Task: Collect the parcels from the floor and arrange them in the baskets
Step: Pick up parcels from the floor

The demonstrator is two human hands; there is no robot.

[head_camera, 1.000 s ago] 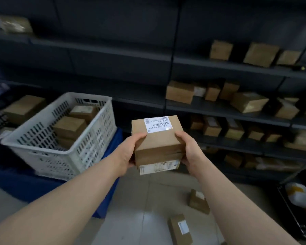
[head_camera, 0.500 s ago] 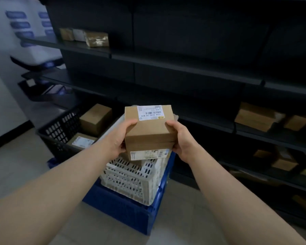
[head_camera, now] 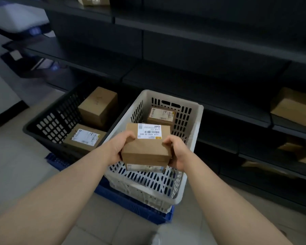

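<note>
While both bare arms reach forward in a dim storeroom, a person holds two stacked brown parcels over a basket. At far left, pale tiled floor (head_camera: 16,165) runs up to a black basket (head_camera: 48,124) with slotted walls. It holds two cardboard boxes: a tall plain box (head_camera: 97,106) toward the back and a flat box (head_camera: 85,137) with a white label nearer the camera, the two close together. A blue crate (head_camera: 140,207) shows beneath the baskets, and its edge juts out at the front.

Next comes the left hand (head_camera: 119,147), pressed against the left side of the stack with its fingers curled over the top edge. The upper parcel (head_camera: 147,144) carries a white barcode label on its far half. The lower parcel (head_camera: 145,167) lies directly under it, and only its labelled front face shows. The stack hangs over the near half of the white basket (head_camera: 193,138), which stands on the blue crate and touches the black basket along its left side. At the back of the white basket lies another labelled parcel (head_camera: 161,114), well clear of the held pair.

The right hand (head_camera: 177,152) clasps the right side of the stack, fingertips hooked on the top edge and palm cupping the corner. So both hands are closed around the two parcels.

Behind everything rise dark metal shelves (head_camera: 184,41). On a lower shelf at far right rests a single brown carton (head_camera: 293,106), with more cartons below it too blurred to make out.
</note>
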